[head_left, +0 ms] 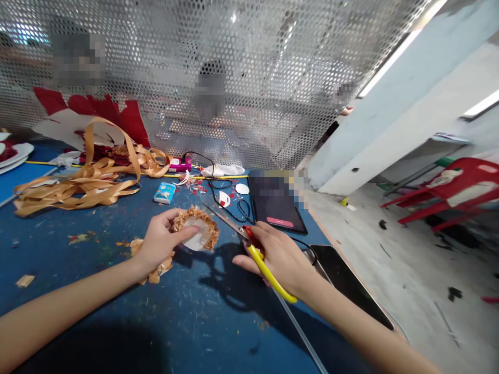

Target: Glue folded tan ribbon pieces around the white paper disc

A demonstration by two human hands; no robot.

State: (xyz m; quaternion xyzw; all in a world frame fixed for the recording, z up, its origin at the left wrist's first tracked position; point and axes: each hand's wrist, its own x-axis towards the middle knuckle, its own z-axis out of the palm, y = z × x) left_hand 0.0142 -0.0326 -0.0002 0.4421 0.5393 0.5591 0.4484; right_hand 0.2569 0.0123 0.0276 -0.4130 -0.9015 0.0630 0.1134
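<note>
My left hand [166,236] pinches a round white disc [197,236] edged with ruffled gold ribbon [210,228], its thumb flat on the white face. Scissors [268,272] with yellow and red handles are in my right hand [278,254], fingers curled round the grip. The blades point up and left, their tip close to the disc's upper right edge. Under my left wrist lie cut pieces of gold ribbon [159,270] on the blue table. A long tangle of gold ribbon [74,187] lies at the back left.
A blue and white small packet [165,192], paper scraps, a white paper circle [242,189] and a black cable [212,189] lie behind my hands. A tablet [276,202] and another dark-screened device [351,280] lie at right. A perforated metal screen [249,78] rises behind the table.
</note>
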